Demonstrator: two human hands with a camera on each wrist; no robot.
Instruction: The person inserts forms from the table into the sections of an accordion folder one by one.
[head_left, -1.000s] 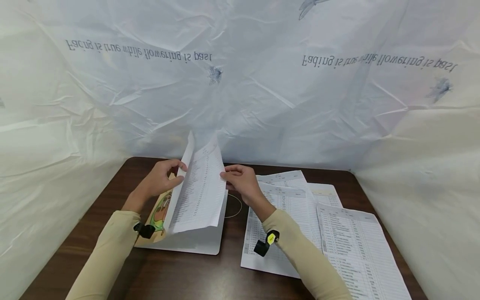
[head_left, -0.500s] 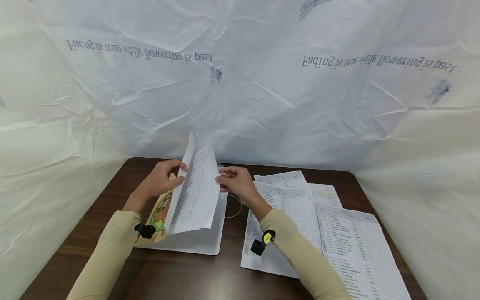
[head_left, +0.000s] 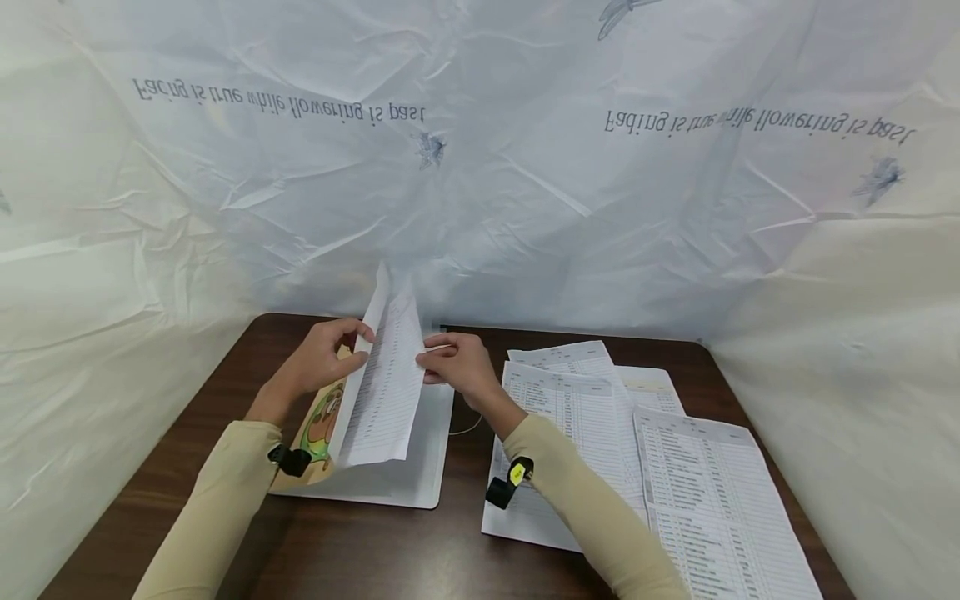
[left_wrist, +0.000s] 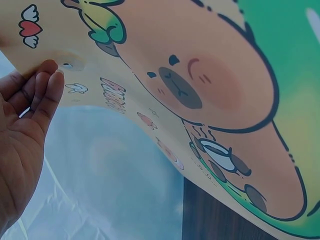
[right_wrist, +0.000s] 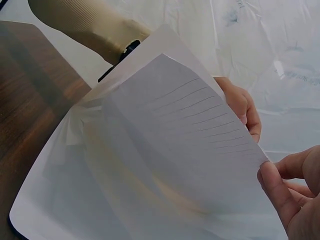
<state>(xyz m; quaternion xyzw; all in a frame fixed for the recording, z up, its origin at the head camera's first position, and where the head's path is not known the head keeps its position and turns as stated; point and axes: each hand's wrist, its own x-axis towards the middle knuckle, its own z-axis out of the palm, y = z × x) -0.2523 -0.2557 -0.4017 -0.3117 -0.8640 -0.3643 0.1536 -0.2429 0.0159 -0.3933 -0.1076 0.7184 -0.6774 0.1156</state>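
A folder with a cartoon animal printed on its cover (head_left: pixel 321 429) stands partly opened at the left of the table. Its white back panel (head_left: pixel 426 471) lies flat. My left hand (head_left: pixel 311 362) pinches the cover's raised edge between thumb and fingers; the left wrist view shows those fingertips by a small hole in the cover (left_wrist: pixel 210 75). Between cover and back panel stands a printed, ruled sheet of paper (head_left: pixel 386 396), tilted. With thumb and fingers, my right hand (head_left: pixel 463 367) pinches the sheet's right edge, also plain in the right wrist view. The sheet's lower inner edge is hidden.
Several printed sheets (head_left: pixel 712 500) lie overlapping on the right of the dark wooden table (head_left: pixel 360 550). A thin pale loop (head_left: pixel 468 427) shows beside the folder. Crinkled white sheeting (head_left: pixel 480 217) rises behind the table and along both sides.
My right hand has moved left with the sheet's edge, bringing the sheet closer to the raised cover. The left hand and the cover have stayed in place.
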